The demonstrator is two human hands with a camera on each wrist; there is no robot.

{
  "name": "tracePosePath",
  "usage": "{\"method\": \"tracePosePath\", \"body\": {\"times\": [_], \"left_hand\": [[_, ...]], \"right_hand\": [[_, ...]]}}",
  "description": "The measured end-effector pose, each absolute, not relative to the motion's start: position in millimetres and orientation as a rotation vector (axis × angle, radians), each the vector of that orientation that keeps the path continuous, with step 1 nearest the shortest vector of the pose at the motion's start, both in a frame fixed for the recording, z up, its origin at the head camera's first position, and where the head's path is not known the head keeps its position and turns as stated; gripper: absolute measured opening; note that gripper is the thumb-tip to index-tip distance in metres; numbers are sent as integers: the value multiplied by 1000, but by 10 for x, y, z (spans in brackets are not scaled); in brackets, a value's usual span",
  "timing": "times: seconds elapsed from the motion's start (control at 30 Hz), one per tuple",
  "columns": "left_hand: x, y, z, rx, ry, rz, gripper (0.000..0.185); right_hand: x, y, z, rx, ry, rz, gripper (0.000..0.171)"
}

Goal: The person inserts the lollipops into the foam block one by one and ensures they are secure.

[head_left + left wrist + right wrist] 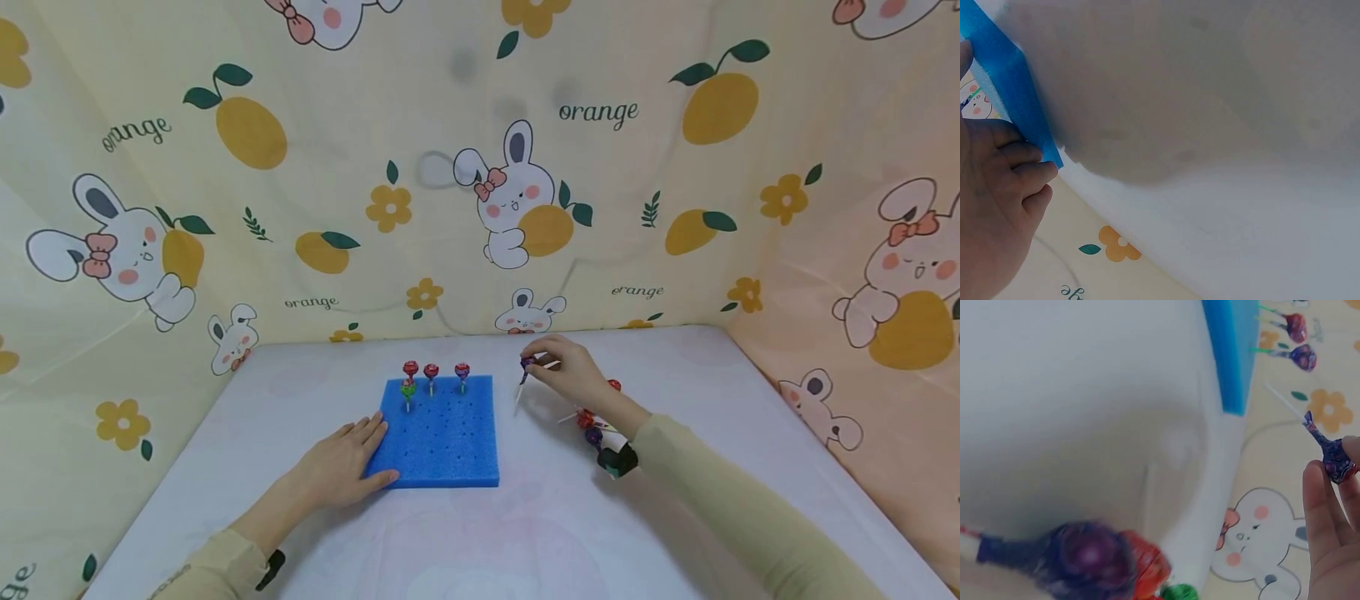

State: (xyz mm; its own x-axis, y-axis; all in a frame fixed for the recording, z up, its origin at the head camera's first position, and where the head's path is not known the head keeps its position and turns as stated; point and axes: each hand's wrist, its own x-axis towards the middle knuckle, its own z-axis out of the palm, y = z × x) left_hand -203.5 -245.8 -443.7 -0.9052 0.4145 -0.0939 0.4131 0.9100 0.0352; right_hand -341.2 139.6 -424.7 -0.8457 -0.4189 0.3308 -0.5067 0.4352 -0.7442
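My left hand (337, 467) rests against the left side of a blue foam block (450, 446), fingers along that edge and thumb at the near left corner. Four wrapped lollipops stand upright in its far part: a red lollipop (410, 367), another red lollipop (431, 371), a purple lollipop (462, 370) and a green lollipop (407, 387). Right of the block, my right hand (573, 375) pinches a dark purple lollipop (1334, 459) by its wrapped head. Its white stick (519, 400) points down, above the table in the head view.
Several loose lollipops, red and purple ones (593, 436) among them, lie in a heap under my right forearm, which partly hides them. The white table (465, 542) is enclosed by a printed cloth backdrop (420, 100) behind and at both sides.
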Motion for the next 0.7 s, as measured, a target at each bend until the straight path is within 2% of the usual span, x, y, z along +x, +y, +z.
{"method": "tracePosePath", "body": {"times": [0.7], "left_hand": [[-2028, -2463, -4437, 644, 2973, 39, 88]], "right_hand": [[-3314, 923, -4136, 907, -2491, 1536, 20]]}}
